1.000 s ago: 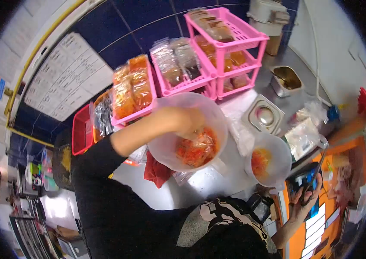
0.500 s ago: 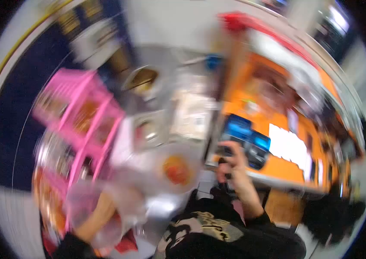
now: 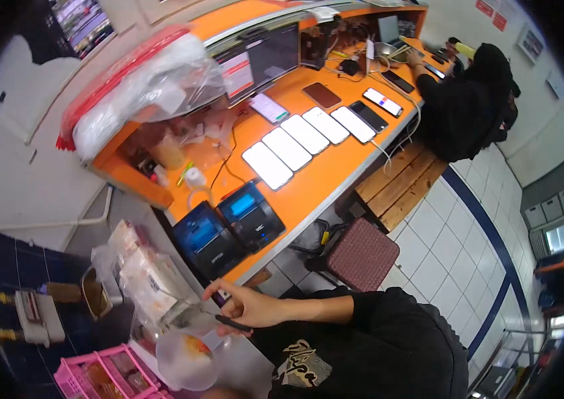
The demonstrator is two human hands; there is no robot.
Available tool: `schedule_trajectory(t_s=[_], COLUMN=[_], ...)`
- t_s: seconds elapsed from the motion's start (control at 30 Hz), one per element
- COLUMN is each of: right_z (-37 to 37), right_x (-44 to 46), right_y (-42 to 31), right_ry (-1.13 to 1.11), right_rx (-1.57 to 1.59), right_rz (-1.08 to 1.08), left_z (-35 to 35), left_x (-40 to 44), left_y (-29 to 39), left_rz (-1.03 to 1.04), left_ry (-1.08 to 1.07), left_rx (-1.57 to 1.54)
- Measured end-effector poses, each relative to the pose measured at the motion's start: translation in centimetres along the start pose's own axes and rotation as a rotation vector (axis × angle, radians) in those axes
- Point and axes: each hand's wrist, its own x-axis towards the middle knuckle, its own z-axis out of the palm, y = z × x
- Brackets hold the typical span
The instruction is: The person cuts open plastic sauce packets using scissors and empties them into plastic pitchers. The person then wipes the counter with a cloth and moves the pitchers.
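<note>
My right hand is closed around a slim black object, seen nearly edge-on, its kind unclear. It is above the counter's near corner, close to two black printer-like devices with blue lit panels. Below it stands a round, whitish translucent container with something orange-red showing at its top. At the bottom edge a blurred skin-coloured sliver, apparently my left hand, shows by the container; its fingers are hidden.
Several phones lie on the orange counter, a monitor behind them. A person in black sits at the far end. A stool and wooden bench stand below. Pink baskets are at lower left.
My view has swung right toward the counter and sharpened. My left hand, earlier among translucent plastic by the pink baskets, is almost out of view. My right hand remains near the devices.
</note>
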Motion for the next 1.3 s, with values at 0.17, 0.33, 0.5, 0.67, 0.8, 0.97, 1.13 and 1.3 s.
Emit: schedule_trajectory(t_s=[0.17,0.33,0.5,0.67,0.8,0.97,1.13,1.3], right_z=[-0.4,-0.7,-0.4,-0.3,-0.7,-2.1,-4.1,-3.3], right_x=[-1.6,-2.4,-2.4,-2.9,-3.5,-4.6,-6.3,-7.5], right_y=[0.0,-0.2,-1.3,-2.5,-1.9,-0.8,0.7,1.4], right_ry=[0.015,0.025,0.003,-0.081,-0.105,-0.013,0.191,0.268], right_rx=[-0.050,-0.046,-0.089,-0.137,-0.173,-0.151,-0.254,-0.028], right_rz=[0.001,0.044,0.013,0.025,-0.040,-0.139,-0.151,-0.114], left_z=[0.2,0.2,0.6,0.7,0.6,0.3,0.2,-0.5], left_x=[0.3,-0.6,-2.1,-3.2,-3.8,-4.4,-5.0,-5.6], left_y=[2.9,5.1,7.4,8.4,8.8,9.0,9.0,8.1], left_rz=[0.047,0.062,0.076,0.082,0.063,0.025,-0.015,-0.042], left_ry=[0.059,0.080,0.094,0.109,0.124,0.140,0.150,0.180], left_rx=[-0.075,-0.144,-0.214,-0.249,-0.274,-0.305,-0.341,-0.378])
